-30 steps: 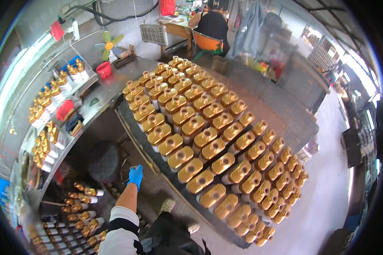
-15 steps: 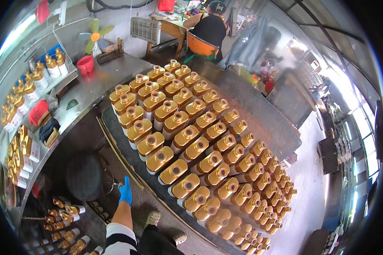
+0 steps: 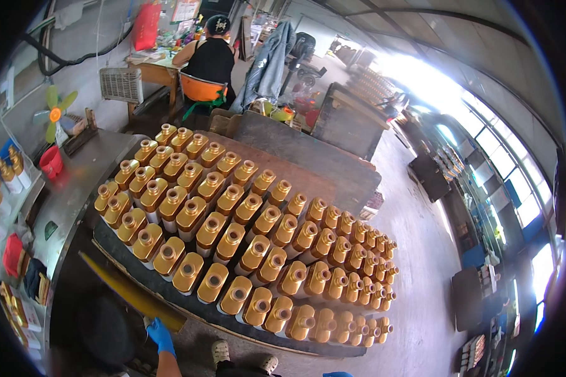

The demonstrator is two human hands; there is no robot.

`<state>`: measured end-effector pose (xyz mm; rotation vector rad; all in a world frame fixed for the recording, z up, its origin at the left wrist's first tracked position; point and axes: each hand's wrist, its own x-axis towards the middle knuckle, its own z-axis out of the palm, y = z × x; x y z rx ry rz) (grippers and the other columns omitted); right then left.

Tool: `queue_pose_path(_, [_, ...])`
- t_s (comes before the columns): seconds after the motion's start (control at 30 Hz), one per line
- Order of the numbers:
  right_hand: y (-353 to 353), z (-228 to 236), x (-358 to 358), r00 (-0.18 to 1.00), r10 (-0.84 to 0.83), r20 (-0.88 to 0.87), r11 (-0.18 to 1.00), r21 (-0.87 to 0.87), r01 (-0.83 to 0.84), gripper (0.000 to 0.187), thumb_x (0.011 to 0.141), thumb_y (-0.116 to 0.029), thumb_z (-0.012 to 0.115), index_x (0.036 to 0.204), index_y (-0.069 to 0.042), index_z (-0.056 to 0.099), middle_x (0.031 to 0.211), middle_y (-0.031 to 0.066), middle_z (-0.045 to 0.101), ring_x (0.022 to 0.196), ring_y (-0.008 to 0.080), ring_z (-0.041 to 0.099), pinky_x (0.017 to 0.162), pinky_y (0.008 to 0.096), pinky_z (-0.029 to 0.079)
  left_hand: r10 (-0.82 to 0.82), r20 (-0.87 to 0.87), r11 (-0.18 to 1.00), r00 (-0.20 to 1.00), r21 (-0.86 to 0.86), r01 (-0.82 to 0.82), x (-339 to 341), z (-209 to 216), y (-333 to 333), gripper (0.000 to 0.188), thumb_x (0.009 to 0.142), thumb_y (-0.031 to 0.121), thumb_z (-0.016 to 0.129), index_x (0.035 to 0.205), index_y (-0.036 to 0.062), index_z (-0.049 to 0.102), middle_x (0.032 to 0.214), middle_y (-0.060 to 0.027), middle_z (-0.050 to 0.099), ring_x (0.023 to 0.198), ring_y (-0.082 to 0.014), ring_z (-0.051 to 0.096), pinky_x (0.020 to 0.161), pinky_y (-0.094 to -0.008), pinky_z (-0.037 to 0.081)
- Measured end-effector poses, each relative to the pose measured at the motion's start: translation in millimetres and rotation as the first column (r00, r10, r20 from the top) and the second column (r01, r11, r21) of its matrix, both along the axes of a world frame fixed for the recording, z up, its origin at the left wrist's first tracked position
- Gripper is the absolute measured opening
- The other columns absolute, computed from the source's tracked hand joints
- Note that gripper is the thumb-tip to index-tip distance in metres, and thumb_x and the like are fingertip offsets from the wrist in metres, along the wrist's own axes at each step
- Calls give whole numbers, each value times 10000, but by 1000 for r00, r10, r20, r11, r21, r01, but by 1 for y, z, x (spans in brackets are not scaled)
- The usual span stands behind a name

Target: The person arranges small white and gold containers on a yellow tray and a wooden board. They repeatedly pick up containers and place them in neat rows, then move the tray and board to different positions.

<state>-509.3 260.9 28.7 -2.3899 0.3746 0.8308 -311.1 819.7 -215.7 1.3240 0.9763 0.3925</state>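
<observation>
My left hand (image 3: 161, 338), in a blue glove, is low left of centre, its fingers closed at the lower edge of a long yellow board (image 3: 135, 294). The board is tilted along the near left side of a dark table (image 3: 201, 312). Only a blue-gloved sliver of my right hand (image 3: 338, 374) shows at the bottom edge; its fingers are hidden. Rows of gold-topped bottles (image 3: 214, 276) with white lower parts and open necks stand upright on the table. Beside my left hand is a round dark stool seat (image 3: 104, 327).
A grey bench (image 3: 85, 176) with a red cup (image 3: 51, 162) and a small fan (image 3: 55, 114) runs along the left. Behind the table, a person (image 3: 210, 60) sits on an orange chair (image 3: 201, 88). Dark boards (image 3: 349, 119) stand to the back right; shelving (image 3: 478, 182) lines the right.
The view has swung right, so the bottles appear further left. The yellow board, formerly a thin strip, now shows a broad face. My right hand has come in at the bottom edge.
</observation>
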Motion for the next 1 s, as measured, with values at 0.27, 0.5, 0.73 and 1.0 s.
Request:
queue_pose_path(0.27, [2,-8,-10,999,44,-10,999,4,-43,370,829,-271,652,1130,-57,643,1082,171,655,995,324,627,891,397,494,80,-237,996,968,57,-68,-114,-56,84,367,866,72,572,1194,-81,516,1155,-179,598,986,-259,595,814,-355,488])
queue_pose_path(0.5, [-24,-34,-8,937,326,-122,940,-61,-335,526,782,-237,706,1266,-91,558,1157,159,625,1101,281,578,939,350,453,234,-136,917,963,361,-172,-71,73,26,492,820,40,626,1267,-95,472,1217,-231,570,1073,-330,570,952,-384,438])
queue_pose_path(0.73, [-5,-34,-27,1000,12,0,999,35,-12,285,838,-284,637,1044,-94,687,1055,105,677,952,257,649,846,342,508,213,-101,925,972,342,-167,-18,105,-81,413,830,121,658,1167,-80,531,1090,-188,582,1023,-276,537,932,-373,406])
queue_pose_path(1.0, [-30,-27,-87,995,-52,-89,998,19,54,297,800,-188,670,1056,-38,672,1042,124,681,943,206,662,834,307,515,188,-125,973,974,-114,-202,21,51,-170,709,860,202,667,1393,-65,283,1414,-250,342,1244,-355,428,1025,-413,378])
